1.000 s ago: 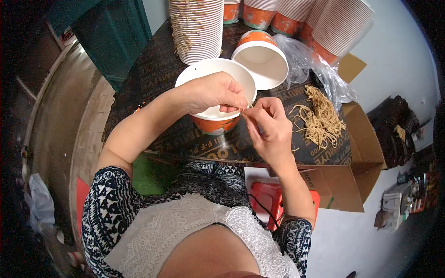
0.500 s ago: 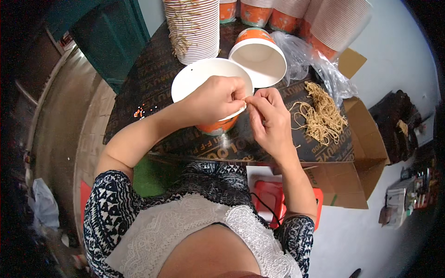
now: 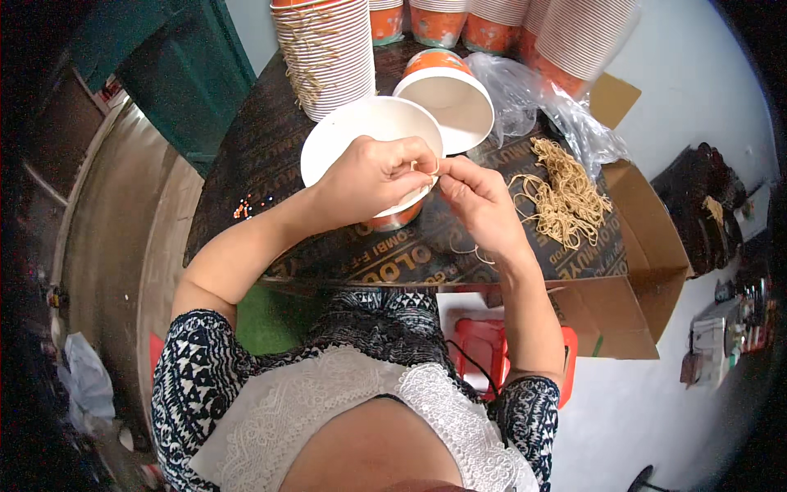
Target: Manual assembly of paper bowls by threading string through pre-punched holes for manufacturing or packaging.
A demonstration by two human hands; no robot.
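A white-lined paper bowl with an orange outside (image 3: 348, 143) stood on a dark round table (image 3: 307, 258), in front of the seated person. The left hand (image 3: 377, 176) covered much of the bowl's near right side, its fingers curled and pinched narrow on a pale strand (image 3: 437, 167). The right hand (image 3: 484, 209) met it at the bowl's right rim, thumb and forefinger also closed on the strand; most of that strand was hidden by fingers. A thin string end (image 3: 477, 252) lay below the right hand, and whether it belonged to the same strand could not be told. Behind the bowl, a tall stack of tubs (image 3: 328, 61) was cut off by the upper border.

Bare tabletop ran from the bowl's near side to the table's edge. Left of the bowl lay tiny coloured bits (image 3: 246, 205), too small to identify. To its right, past a bare strip, was a tangled heap of tan string (image 3: 571, 201).

The bowl's mouth faced up, its axis about upright. Just behind and right, a second tub (image 3: 451, 107) lay tipped, mouth toward the person. The strand's visible part was too short to show its line clearly.
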